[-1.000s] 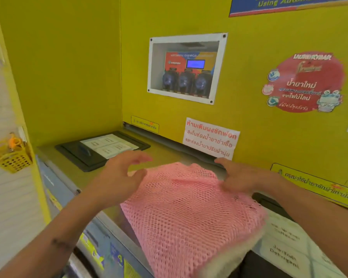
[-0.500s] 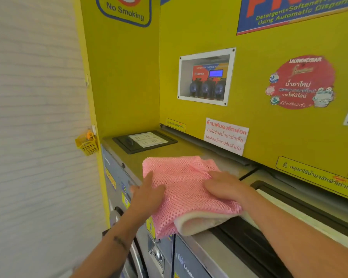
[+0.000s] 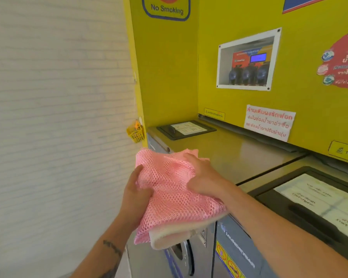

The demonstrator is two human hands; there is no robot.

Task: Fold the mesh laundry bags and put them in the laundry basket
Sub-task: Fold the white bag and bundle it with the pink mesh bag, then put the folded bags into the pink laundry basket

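Observation:
A folded stack of mesh laundry bags, pink on top with a white one showing at its lower edge, is held in the air in front of the washing machine's left corner. My left hand grips the stack's left side from below, thumb on top. My right hand presses down on its upper right part with fingers curled into the mesh. No laundry basket is in view.
The washing machine's flat top runs to the right, with a black detergent lid at the back and another at the right. Yellow panels rise behind. A small yellow basket hangs by the white wall on the left.
Both hands took hold of the folded pink stack and lifted it off the machine top, carrying it left past the front edge. The camera turned left toward the white wall.

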